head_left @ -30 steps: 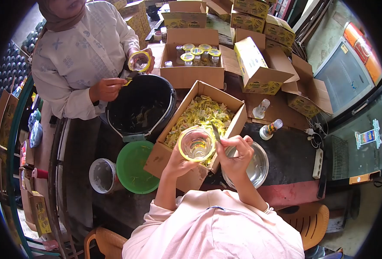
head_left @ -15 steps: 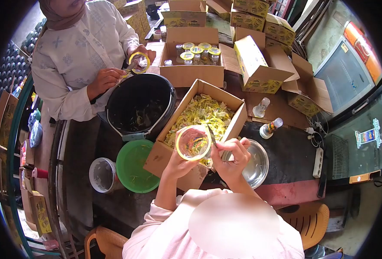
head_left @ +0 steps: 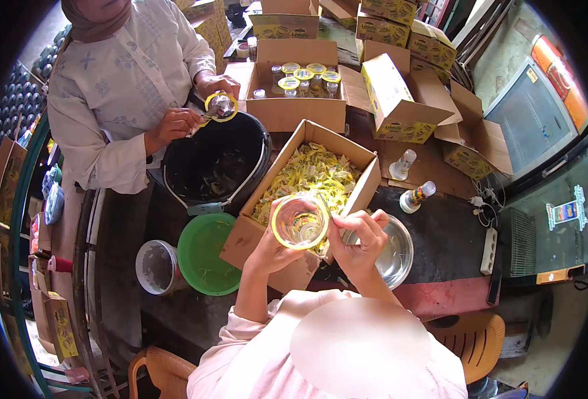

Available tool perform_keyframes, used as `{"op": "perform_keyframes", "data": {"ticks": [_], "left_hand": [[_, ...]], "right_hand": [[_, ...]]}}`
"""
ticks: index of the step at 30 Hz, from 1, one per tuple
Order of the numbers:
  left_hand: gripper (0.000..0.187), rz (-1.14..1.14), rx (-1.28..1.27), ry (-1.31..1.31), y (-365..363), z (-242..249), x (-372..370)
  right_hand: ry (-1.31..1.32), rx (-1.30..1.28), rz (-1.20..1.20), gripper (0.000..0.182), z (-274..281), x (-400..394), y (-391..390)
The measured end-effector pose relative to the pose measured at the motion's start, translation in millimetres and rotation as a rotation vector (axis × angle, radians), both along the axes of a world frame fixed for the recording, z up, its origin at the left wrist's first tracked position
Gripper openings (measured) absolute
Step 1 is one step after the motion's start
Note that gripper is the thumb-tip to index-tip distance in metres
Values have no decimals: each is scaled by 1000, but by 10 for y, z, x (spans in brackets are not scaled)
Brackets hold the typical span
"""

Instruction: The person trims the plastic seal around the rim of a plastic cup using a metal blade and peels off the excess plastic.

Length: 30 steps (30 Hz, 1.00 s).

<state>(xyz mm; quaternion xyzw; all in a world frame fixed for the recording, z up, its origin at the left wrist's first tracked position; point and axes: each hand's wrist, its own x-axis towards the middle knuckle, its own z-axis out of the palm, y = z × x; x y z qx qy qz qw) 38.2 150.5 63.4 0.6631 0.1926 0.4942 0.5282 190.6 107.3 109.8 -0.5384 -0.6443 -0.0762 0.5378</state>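
A clear cup with a yellow rim (head_left: 300,221) is held in my left hand (head_left: 272,249), fingers wrapped round its side. My right hand (head_left: 359,243) pinches a thin dark blade against the cup's right edge. Beneath and beyond the cup stands an open cardboard box (head_left: 367,183) full of yellow and whitish shreds (head_left: 320,174). A steel bowl (head_left: 400,256) lies partly behind my right hand. To the left of the box are a green basin (head_left: 207,256) and a white tub (head_left: 155,267).
Across the table a co-worker (head_left: 124,86) holds another yellow-rimmed cup (head_left: 221,106) over a black bucket (head_left: 181,156). A carton of cups (head_left: 294,118), two cups (head_left: 402,165) lying or standing at right, more boxes and a power strip (head_left: 489,251) surround the work area.
My left hand has shifted the cup slightly and turned it. The co-worker's hands and cup have moved a little down and right.
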Motion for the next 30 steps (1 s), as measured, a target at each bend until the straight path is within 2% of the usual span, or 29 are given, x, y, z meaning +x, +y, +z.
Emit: {"op": "perform_keyframes", "data": {"ticks": [3, 9, 12, 15, 21, 24, 30], "left_hand": [[71, -26, -104, -83, -29, -10, 20], [76, -8, 163, 179, -7, 7, -42], [78, -85, -113, -41, -7, -4, 21], [79, -83, -66, -113, 3, -4, 37], [77, 17, 14, 46, -12, -16, 18], [73, -1, 171, 136, 3, 43, -6], [75, -16, -3, 9, -15, 24, -6]], "right_hand": [[-18, -10, 12, 19, 51, 4, -6], [22, -45, 40, 19, 52, 43, 41], [75, -50, 42, 19, 46, 60, 44], [94, -45, 15, 19, 31, 52, 10], [53, -22, 22, 19, 5, 26, -35], [22, -23, 32, 20, 15, 43, -24], [31, -42, 101, 21, 39, 94, -7]]}}
